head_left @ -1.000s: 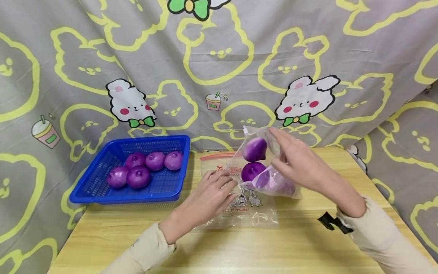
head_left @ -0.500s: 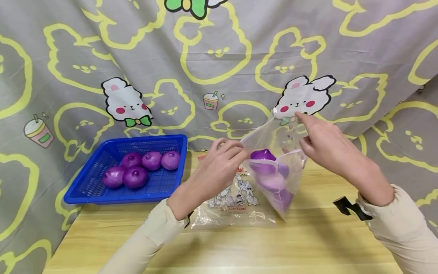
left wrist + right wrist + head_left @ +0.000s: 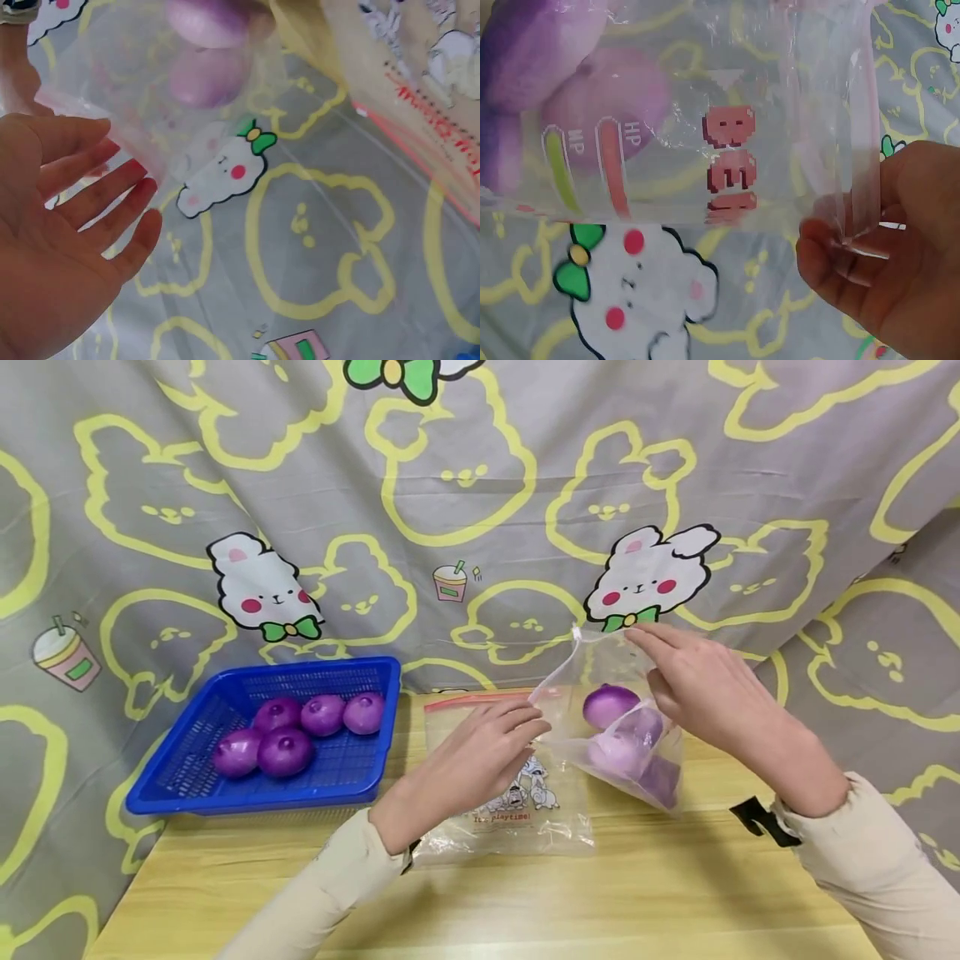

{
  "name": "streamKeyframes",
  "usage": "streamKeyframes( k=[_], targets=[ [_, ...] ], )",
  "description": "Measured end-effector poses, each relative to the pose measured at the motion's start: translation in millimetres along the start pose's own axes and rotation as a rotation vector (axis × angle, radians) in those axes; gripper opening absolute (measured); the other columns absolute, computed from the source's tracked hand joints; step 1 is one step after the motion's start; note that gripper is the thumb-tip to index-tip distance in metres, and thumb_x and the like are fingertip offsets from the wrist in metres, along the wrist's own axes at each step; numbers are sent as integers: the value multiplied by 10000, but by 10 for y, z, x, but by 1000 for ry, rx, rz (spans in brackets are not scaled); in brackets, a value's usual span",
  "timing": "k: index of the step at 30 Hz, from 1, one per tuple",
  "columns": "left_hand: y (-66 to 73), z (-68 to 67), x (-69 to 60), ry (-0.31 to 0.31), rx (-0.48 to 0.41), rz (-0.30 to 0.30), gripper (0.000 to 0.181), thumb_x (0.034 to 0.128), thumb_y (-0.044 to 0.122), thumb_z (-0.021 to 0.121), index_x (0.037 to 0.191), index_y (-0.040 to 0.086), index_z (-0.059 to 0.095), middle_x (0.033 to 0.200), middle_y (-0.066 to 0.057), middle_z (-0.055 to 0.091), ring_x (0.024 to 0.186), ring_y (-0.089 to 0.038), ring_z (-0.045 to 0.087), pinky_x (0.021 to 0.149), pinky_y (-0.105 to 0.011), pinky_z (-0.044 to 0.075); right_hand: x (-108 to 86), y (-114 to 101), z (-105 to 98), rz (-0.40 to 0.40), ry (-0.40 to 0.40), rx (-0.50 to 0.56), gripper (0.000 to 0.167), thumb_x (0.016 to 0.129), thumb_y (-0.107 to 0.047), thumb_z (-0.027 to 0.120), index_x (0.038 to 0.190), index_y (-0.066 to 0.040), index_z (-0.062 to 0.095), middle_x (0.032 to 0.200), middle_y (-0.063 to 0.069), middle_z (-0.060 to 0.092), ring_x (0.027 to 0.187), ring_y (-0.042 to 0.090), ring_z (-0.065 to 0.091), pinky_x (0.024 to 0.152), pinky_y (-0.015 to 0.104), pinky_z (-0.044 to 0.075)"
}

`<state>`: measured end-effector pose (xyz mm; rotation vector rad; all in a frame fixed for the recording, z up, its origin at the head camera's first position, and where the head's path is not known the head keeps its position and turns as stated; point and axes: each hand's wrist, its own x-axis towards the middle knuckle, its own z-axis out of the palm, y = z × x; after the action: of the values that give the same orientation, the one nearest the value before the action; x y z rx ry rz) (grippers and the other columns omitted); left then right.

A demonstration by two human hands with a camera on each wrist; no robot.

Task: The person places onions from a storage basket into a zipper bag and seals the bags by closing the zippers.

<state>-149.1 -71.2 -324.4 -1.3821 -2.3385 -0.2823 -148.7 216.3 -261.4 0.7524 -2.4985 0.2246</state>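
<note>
To the right of the blue basket [image 3: 262, 799], the clear bag [image 3: 622, 762] with purple onions [image 3: 609, 703] looks soft, slippery and bottom-heavy, so its rim seems best for holding: right hand [image 3: 705, 685] pinches there, left hand [image 3: 480, 747] touches, pinching unclear.

Mostly plastic, glossy against matt.
At the right fingers [image 3: 660, 643], a zip bag [image 3: 603, 660] of thin, translucent, glossy plastic; below them inside it, smooth, shiny onions [image 3: 611, 706]. Beneath the left fingers [image 3: 517, 718], a flat bag [image 3: 517, 835] of crinkled, shiny clear plastic; to their left, a perforated plastic basket [image 3: 255, 802]; below both, a smooth wood-grained table [image 3: 480, 910]; beyond, creased matt cloth [image 3: 450, 510].
</note>
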Motion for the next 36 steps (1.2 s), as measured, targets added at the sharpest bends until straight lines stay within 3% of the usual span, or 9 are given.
streamKeyframes(
  k=[4,8,13,21,26,36],
  targets=[
    [-5,11,-184,-17,-27,-18,307,952,97,632,1257,64,646,1300,-97,629,1288,-274,525,1116,-405,377,14,-51,164,-32,61,91,473,839,65,537,1305,19,604,1311,212,604,688,232,546,564,352,426],
    [-25,26,-402,-9,-50,-57,299,931,80,653,1230,88,652,1293,-89,625,1256,-261,541,1080,-412,414,10,-110,321,-48,109,172,428,859,44,545,1280,26,620,1297,209,610,789,237,577,618,368,467],
    [-67,37,-672,-1,-70,-105,279,934,93,666,1212,92,648,1239,-61,627,1209,-244,552,1063,-402,427,-24,-165,430,-41,111,218,378,866,44,574,1238,25,640,1276,180,612,725,139,563,601,342,495],
    [-142,18,-1095,8,-67,-237,282,911,139,717,1185,96,665,1228,-78,641,1183,-259,574,1002,-454,472,-56,-210,514,-83,111,256,342,837,59,637,1177,26,656,1246,158,606,712,72,569,595,301,521],
    [-179,-8,-1257,5,-78,-304,284,895,93,730,1174,89,679,1226,-71,645,1183,-248,571,989,-446,483,-41,-249,532,-73,96,270,408,844,45,655,1250,17,632,1256,150,602,727,68,569,595,293,511],
    [-317,-98,-1500,124,-76,-373,252,874,36,700,1124,62,684,1172,-76,661,1141,-248,579,976,-445,483,-53,-302,582,-84,69,297,482,860,-14,686,1331,10,587,1320,174,582,747,62,557,587,259,486]
  ],
)
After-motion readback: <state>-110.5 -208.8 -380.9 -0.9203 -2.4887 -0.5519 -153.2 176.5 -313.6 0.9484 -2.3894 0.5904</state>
